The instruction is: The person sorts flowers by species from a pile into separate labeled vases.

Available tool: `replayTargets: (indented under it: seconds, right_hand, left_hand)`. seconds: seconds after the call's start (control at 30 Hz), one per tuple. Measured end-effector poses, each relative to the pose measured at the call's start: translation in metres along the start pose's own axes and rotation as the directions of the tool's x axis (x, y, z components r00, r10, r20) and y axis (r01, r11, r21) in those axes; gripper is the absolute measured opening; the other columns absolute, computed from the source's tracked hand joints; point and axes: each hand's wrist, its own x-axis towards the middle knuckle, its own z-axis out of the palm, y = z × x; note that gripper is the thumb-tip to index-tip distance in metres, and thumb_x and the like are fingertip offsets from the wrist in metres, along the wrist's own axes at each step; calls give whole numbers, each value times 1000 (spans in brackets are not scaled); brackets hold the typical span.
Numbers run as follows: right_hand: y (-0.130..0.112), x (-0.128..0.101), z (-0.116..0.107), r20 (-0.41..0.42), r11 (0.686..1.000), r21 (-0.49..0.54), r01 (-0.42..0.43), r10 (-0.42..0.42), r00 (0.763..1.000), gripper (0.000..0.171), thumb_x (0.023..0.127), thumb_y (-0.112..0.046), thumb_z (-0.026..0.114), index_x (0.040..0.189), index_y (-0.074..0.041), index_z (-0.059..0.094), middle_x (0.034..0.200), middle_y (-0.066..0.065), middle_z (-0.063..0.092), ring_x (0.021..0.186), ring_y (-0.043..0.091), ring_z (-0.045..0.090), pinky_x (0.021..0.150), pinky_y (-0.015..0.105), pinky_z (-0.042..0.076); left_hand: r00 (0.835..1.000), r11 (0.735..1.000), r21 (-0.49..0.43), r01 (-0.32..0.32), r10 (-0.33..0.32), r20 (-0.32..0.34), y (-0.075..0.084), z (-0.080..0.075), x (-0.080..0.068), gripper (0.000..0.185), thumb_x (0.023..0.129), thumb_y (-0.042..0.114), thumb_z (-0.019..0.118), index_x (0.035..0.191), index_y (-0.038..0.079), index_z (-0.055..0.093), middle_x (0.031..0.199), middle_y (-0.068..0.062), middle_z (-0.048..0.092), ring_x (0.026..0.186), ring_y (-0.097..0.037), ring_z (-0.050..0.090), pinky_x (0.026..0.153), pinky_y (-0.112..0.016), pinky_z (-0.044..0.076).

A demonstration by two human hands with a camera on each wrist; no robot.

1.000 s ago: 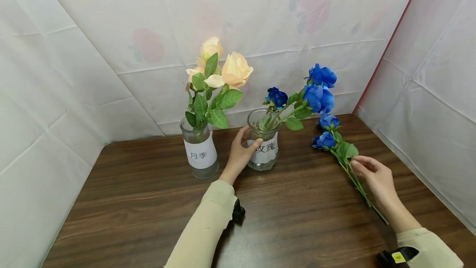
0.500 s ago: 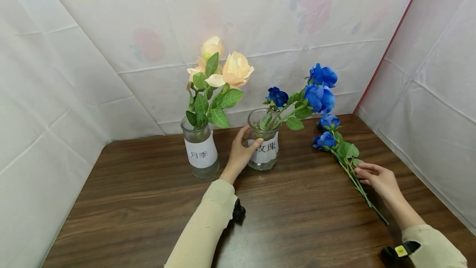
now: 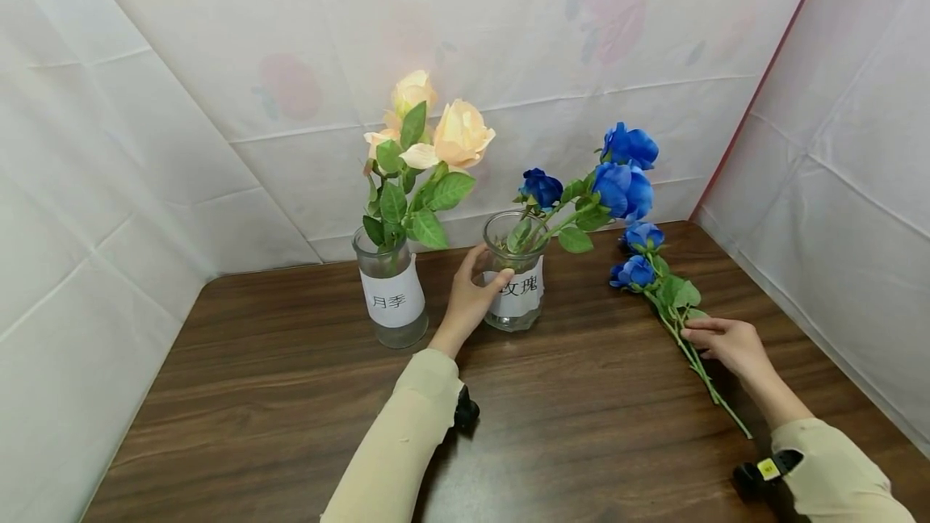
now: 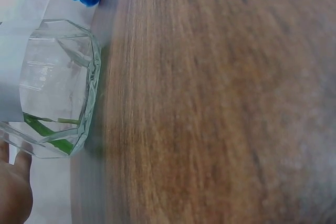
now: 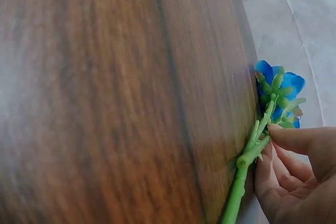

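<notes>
In the head view my left hand (image 3: 472,297) holds a glass jar (image 3: 512,320) from its left side, the thumb across the front over a white paper label. Blue roses (image 3: 623,190) lean out of this jar to the right, and green stem ends (image 4: 55,135) show inside its base in the left wrist view. At the right, blue roses (image 3: 634,273) on long green stems lie on the table. My right hand (image 3: 730,341) pinches a green stem (image 5: 244,163) between thumb and fingers, below the leaves. A blue bloom (image 5: 281,87) shows just beyond the fingertips.
Left of the held jar stands a taller glass vase (image 3: 392,333) with a white label and peach-coloured roses (image 3: 461,135). White cloth (image 3: 218,39) hangs behind the dark wooden table (image 3: 276,410) and along both sides.
The right hand has shifted slightly, its fingertips closing at the stems, and the lower stem ends have moved a little left. The left hand and the jar have stayed in place.
</notes>
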Motion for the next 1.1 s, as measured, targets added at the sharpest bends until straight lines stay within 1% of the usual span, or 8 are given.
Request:
replayTargets:
  seconds: [0.13,0.3,0.47,0.77,0.83,0.93,1.0,1.1]
  right_hand:
    - [-1,1,-2,28,1000,-10,-16,16,999,51,97,-24,66,128,16,57,112,26,67,74,3,63,64,28,57]
    - [-3,0,-5,69,999,-18,-30,31,997,51,101,-21,59,133,17,50,132,37,51,83,4,61,68,27,56]
    - [-2,-3,-9,81,998,-25,-58,60,995,56,103,-27,55,140,14,45,140,37,43,96,17,62,72,28,55]
    - [-4,-15,-19,97,998,35,-60,57,994,63,103,-33,54,143,14,39,141,34,43,85,-9,50,73,26,55]
    - [-5,-18,-21,97,997,50,-62,57,994,64,103,-34,53,144,13,38,136,27,52,85,-10,50,74,25,54]
    - [-9,-22,-23,94,994,92,-65,56,994,67,103,-35,53,146,12,36,119,2,63,86,-11,50,74,24,53]
    - [-13,-25,-24,86,990,130,-61,50,995,68,103,-36,54,148,11,34,106,-17,61,84,-13,51,73,22,52]
    - [-21,-29,-22,67,974,224,-40,25,997,68,102,-34,56,147,11,34,94,-29,56,85,-13,54,73,19,52]
  left_hand:
    - [1000,1000,5,-3,3,-2,0,1,0,64,91,32,74,147,17,45,145,-11,49,133,-25,44,109,-46,37]
    - [1000,1000,-11,-10,10,2,0,1,0,65,92,32,73,148,15,45,146,-12,48,134,-27,43,110,-48,36]
    - [1000,1000,0,-6,6,6,-1,2,0,66,92,31,73,148,15,44,145,-10,48,133,-25,43,109,-46,37]
    - [1000,1000,3,-13,13,7,-1,2,0,65,92,32,73,148,15,44,144,-9,49,132,-23,44,109,-47,37]
    - [1000,1000,1,-15,15,7,-1,2,0,65,92,32,73,148,16,44,144,-9,49,132,-24,44,109,-47,37]
    - [1000,1000,-1,-22,22,7,-2,1,0,65,92,32,73,148,15,44,144,-9,49,133,-24,44,109,-48,37]
    - [1000,1000,-2,-26,26,7,-3,1,1,65,93,32,72,148,14,44,145,-9,49,133,-25,44,109,-49,36]
    - [1000,1000,0,-24,24,5,-3,1,1,64,92,32,73,147,16,45,145,-9,48,133,-25,44,109,-49,36]
